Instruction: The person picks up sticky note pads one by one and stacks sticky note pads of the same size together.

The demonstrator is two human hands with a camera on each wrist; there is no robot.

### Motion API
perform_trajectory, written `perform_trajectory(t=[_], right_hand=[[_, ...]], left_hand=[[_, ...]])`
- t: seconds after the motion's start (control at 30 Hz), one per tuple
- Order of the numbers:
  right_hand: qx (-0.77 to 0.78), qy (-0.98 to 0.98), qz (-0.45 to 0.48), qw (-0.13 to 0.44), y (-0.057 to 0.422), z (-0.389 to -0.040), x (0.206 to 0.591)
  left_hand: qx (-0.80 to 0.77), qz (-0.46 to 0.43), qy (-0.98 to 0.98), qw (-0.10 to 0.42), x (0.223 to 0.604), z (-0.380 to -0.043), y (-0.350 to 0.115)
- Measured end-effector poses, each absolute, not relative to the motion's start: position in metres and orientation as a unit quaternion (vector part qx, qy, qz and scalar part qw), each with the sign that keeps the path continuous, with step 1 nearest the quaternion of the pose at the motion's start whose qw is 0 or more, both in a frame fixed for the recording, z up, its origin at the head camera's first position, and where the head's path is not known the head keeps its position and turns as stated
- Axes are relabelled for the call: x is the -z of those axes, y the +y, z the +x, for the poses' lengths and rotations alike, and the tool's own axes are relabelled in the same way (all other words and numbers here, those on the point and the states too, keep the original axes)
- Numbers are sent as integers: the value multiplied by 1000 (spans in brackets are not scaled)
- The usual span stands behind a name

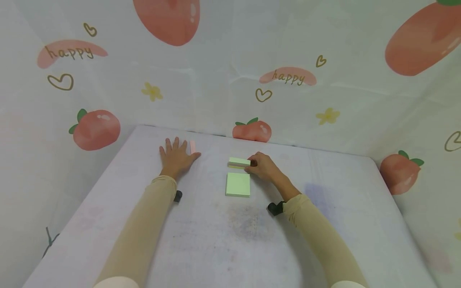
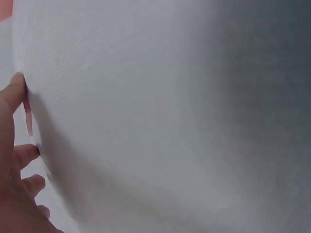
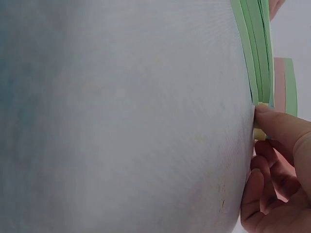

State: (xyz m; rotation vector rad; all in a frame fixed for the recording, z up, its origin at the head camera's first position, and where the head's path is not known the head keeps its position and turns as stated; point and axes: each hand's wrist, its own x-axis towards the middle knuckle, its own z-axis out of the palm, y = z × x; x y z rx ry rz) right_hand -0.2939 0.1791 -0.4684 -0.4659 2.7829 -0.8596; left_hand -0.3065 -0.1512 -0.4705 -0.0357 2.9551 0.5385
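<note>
We see the left hand (image 1: pixel 177 157) lying flat on the white tabletop (image 1: pixel 230 236), fingers straight and spread, palm down, its grip wide and holding nothing. Just beside its thumb and forefinger, at the far edge of the tabletop, lies a small pink pad (image 1: pixel 192 147); from the head view we cannot tell whether the hand touches it. The left wrist view shows only the fingertips (image 2: pixel 17 92) of that hand against the white cloth, with a thin pink sliver (image 2: pixel 28 116) next to them.

The right hand (image 1: pixel 264 166) is further right, its fingers curled and its grip narrow on the right end of a green pad of sticky notes (image 1: pixel 239 162), which it holds tilted up off the tabletop. In the right wrist view the thumb (image 3: pixel 284 127) pinches the edge of the green sheets (image 3: pixel 257 43), which fan slightly apart.

Just in front of that pad, nearer to us, a second green pad (image 1: pixel 238 184) lies flat on the tabletop, close to the first but apart from the hand.

Both arms wear beige sleeves (image 1: pixel 144 228). A backdrop (image 1: pixel 288 76) printed with peaches, hearts and the word "happy" stands behind the tabletop.
</note>
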Motion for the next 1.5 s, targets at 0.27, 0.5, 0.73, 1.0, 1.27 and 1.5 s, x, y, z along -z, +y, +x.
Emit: perform_trajectory(t=[0.27, 0.5, 0.73, 1.0, 1.27, 1.5], right_hand=[[285, 940, -158, 95, 180, -294, 469], [292, 939, -151, 98, 180, -295, 472], [286, 940, -161, 92, 180, -293, 472], [290, 940, -158, 88, 180, -294, 471], [291, 939, -158, 90, 181, -294, 471], [294, 939, -156, 92, 181, -294, 472]], left_hand=[[-183, 2, 982, 51, 470, -310, -147], [-204, 26, 979, -7, 469, -316, -139], [-229, 21, 973, 5, 470, -316, -131], [-243, 45, 969, 10, 467, -318, -125], [-307, 48, 950, 30, 457, -320, -110], [-301, 58, 951, 32, 447, -315, -93]])
